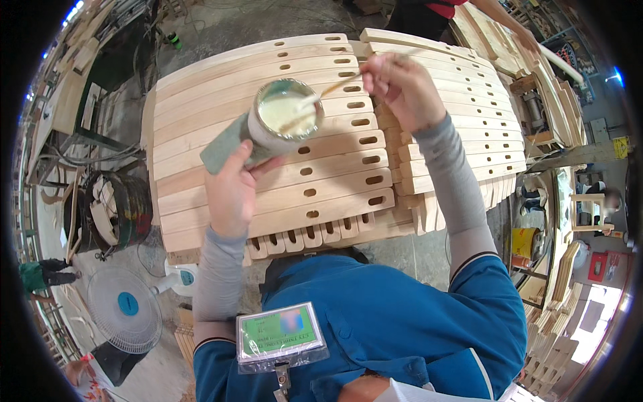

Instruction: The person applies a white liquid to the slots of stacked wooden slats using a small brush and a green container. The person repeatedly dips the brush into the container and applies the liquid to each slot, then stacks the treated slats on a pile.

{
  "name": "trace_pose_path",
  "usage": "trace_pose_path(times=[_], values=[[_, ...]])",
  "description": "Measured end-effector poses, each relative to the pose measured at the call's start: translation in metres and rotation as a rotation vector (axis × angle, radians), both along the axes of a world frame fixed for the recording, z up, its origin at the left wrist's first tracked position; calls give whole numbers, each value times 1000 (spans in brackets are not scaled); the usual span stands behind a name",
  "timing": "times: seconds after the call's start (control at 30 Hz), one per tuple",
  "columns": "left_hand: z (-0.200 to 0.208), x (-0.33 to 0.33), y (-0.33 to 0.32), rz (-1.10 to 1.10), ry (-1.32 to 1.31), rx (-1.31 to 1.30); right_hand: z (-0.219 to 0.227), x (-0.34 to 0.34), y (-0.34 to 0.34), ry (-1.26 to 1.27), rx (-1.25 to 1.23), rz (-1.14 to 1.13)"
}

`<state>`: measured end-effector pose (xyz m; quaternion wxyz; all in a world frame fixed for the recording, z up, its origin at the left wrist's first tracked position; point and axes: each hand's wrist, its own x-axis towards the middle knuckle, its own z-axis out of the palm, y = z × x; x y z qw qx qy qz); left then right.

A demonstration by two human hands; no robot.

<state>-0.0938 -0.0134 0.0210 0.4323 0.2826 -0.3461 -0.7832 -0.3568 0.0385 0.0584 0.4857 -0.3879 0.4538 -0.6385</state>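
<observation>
My left hand [231, 187] grips a round cup [271, 139] with a crusted rim, tilted so its pale creamy liquid [284, 114] shows. A flat grey-green piece [226, 142] sticks out from the cup's side by my thumb; whether it is a handle I cannot tell. Pinched in my right hand [404, 87] is a thin brush [343, 84], its pale wet end inside the cup's mouth. Below both hands lie rows of pale wooden slats [221, 114] with oval slots near their ends.
A second stack of slotted slats [462, 114] lies to the right. At left stand a dark drum [120, 211] with wood scraps and a white fan [125, 309]. Another person's arm [502, 23] reaches in at the far right. A yellow bucket [526, 242] stands right.
</observation>
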Motion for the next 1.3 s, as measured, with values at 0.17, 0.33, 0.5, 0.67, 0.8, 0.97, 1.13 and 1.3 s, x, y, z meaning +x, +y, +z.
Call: trace_pose_path(times=[0.17,0.33,0.5,0.67,0.8,0.97,1.13,1.3], values=[[-27,-18,-85,45,144,25,3,-76,-66,286,-172,-380],[-53,-23,-145,140,171,-77,-25,-108,-104,550,-60,-472],[-65,-13,-154,102,202,-84,-37,-107,-114,576,-2,-500],[-67,-13,-155,129,144,-104,-35,-91,-129,743,-78,-472],[-64,-15,-152,99,158,-109,-46,-72,-142,1058,34,-415],[-60,-15,-146,87,115,-140,-37,-58,-144,1254,13,-487],[-50,-22,-135,26,43,-167,-33,-68,-142,1226,9,-523],[-46,-25,-127,-11,10,-163,-26,-51,-142,1023,35,-441]])
